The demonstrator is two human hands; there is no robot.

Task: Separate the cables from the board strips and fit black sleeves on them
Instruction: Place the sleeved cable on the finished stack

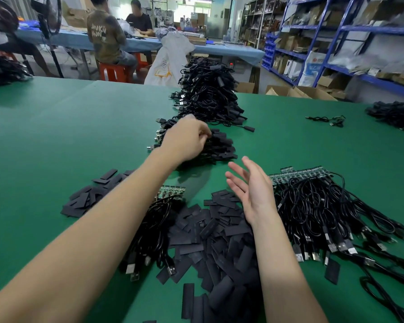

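Observation:
My left hand (pixel 187 138) reaches far forward over a low stack of sleeved cables (pixel 219 148), its fingers curled down onto the stack; whether it pinches one cable I cannot tell. My right hand (pixel 252 185) hovers open, palm turned left, above a heap of flat black sleeves (pixel 219 241). Under my left forearm lies a green board strip (pixel 172 191) with black USB cables (pixel 149 243) still attached. A larger bundle on board strips (pixel 301 174) lies to the right, its cables (pixel 324 217) fanned toward me.
A tall pile of finished black cables (pixel 208 92) stands farther back on the green table (pixel 68 136). More sleeves (pixel 89 197) lie at left. Loose cables (pixel 327 120) and another pile (pixel 397 115) sit far right. Two people sit at a blue table behind; shelves line the right wall.

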